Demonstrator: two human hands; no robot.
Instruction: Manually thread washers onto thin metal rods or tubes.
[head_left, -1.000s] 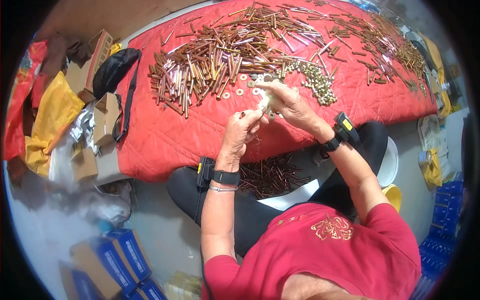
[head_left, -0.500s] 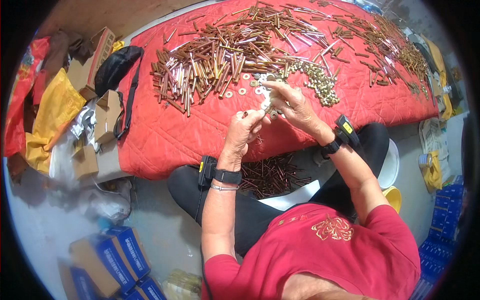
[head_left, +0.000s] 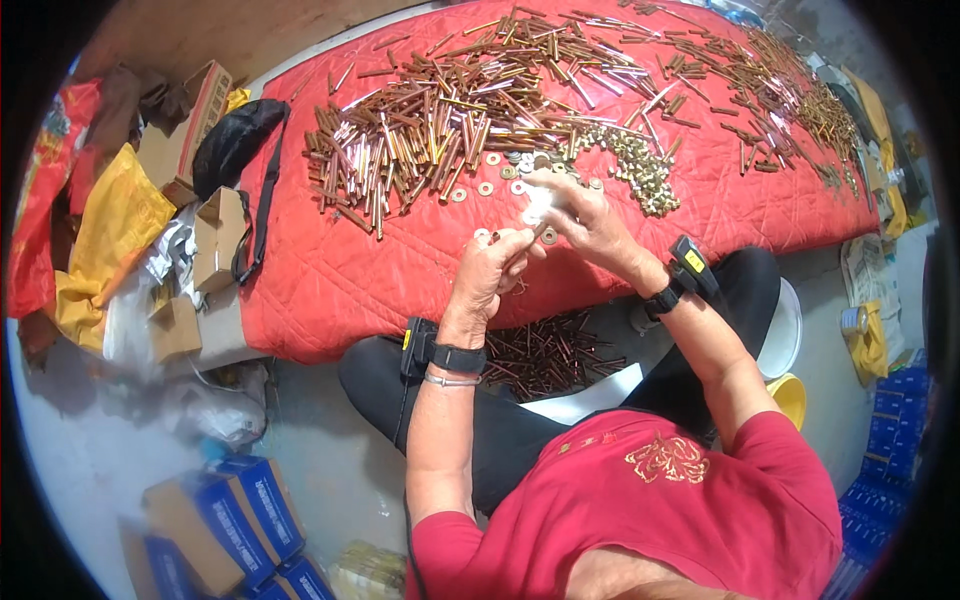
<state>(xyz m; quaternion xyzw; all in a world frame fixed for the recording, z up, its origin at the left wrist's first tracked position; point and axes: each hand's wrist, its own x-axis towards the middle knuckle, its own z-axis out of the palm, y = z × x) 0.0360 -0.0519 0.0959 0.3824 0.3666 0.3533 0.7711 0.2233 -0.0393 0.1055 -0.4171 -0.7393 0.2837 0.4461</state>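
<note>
My left hand [head_left: 488, 275] is closed round a thin copper-coloured metal rod [head_left: 540, 230], whose end pokes out past the thumb toward my right hand. My right hand [head_left: 590, 222] is at that end, fingers bent and drawn in close to the thumb; what they pinch is too small and glaring to make out. Just beyond the fingers, flat round washers [head_left: 485, 188] lie scattered on the red quilted cover [head_left: 360, 280]. A pile of pale brass-coloured nuts [head_left: 645, 175] sits to the right of them. Behind is a big heap of copper-coloured rods [head_left: 420, 130].
More rods [head_left: 770, 120] spread over the far right of the cover. Between my crossed legs lies a pile of dark rods [head_left: 550, 355] beside a white sheet [head_left: 585, 398]. A black bag [head_left: 235, 145] and an open carton [head_left: 218, 240] stand left; blue boxes [head_left: 235, 520] are stacked lower left.
The fingers of my right hand have curled in toward the thumb at the rod's end. My left hand has shifted slightly right, still gripping the rod.
</note>
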